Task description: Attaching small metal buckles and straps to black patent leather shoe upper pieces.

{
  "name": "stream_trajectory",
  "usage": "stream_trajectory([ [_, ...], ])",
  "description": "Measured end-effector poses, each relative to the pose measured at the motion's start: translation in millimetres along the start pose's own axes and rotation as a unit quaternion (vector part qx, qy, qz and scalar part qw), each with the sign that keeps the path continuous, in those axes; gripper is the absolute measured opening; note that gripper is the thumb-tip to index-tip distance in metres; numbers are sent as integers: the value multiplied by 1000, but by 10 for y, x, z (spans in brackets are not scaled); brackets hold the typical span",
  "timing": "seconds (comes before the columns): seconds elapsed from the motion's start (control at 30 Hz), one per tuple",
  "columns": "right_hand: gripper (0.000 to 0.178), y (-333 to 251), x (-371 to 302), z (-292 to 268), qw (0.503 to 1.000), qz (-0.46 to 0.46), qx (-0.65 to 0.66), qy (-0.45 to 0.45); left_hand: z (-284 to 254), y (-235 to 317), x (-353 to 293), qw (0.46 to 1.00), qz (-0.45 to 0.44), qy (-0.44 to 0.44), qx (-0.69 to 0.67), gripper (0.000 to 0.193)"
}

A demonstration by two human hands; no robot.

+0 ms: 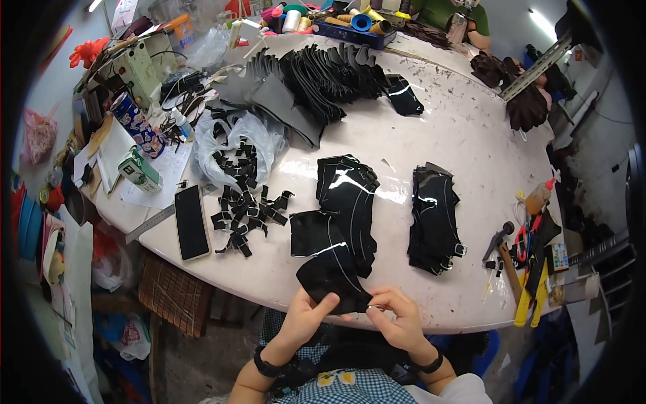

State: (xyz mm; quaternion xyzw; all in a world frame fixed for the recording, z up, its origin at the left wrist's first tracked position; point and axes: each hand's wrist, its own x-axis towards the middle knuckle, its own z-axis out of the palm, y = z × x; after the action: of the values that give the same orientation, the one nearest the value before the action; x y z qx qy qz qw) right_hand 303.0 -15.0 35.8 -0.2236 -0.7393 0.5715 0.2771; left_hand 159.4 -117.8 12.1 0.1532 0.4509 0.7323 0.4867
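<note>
My left hand grips a black leather-like cut piece by its near edge, thumb on top. At that piece's right corner, my right hand is closed in a pinch. A small shiny metal bit shows at its fingertips; its exact shape is too small to tell. Just beyond lie more black pieces, overlapping in a pile with pale lines along them. To the right sits another stack of black pieces, with a buckle at its near right corner. Several short black buckle straps are heaped at left.
A plastic bag with more straps stands behind the heap. A phone and a metal ruler lie left. Grey and black pieces are fanned at the back. Tools, including a hammer, lie right. Another person sits across.
</note>
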Motion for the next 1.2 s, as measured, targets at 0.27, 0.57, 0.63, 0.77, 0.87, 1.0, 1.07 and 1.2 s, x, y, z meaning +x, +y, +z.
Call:
stream_trajectory([
  [0.27,7,133,-49,20,999,43,30,4,85,59,-66,991,-35,-34,121,21],
  [0.57,7,72,24,43,999,26,-2,25,202,87,-62,992,-7,-23,123,16],
  [0.63,5,37,27,34,999,36,-36,18,207,87,-62,990,-5,-20,137,16],
  [0.77,8,10,46,9,999,29,-38,7,233,56,-44,985,58,-10,161,17],
  [0.87,10,33,48,8,999,16,-34,-4,223,0,-51,979,73,2,190,19],
  [1.0,14,75,56,-16,996,86,38,11,233,18,-61,980,74,-10,184,18],
  [1.07,16,80,67,-41,997,74,-1,-24,196,37,-54,980,65,-59,181,18],
  [1.2,14,72,77,-29,996,-10,-84,11,193,10,-80,985,43,-51,162,19],
])
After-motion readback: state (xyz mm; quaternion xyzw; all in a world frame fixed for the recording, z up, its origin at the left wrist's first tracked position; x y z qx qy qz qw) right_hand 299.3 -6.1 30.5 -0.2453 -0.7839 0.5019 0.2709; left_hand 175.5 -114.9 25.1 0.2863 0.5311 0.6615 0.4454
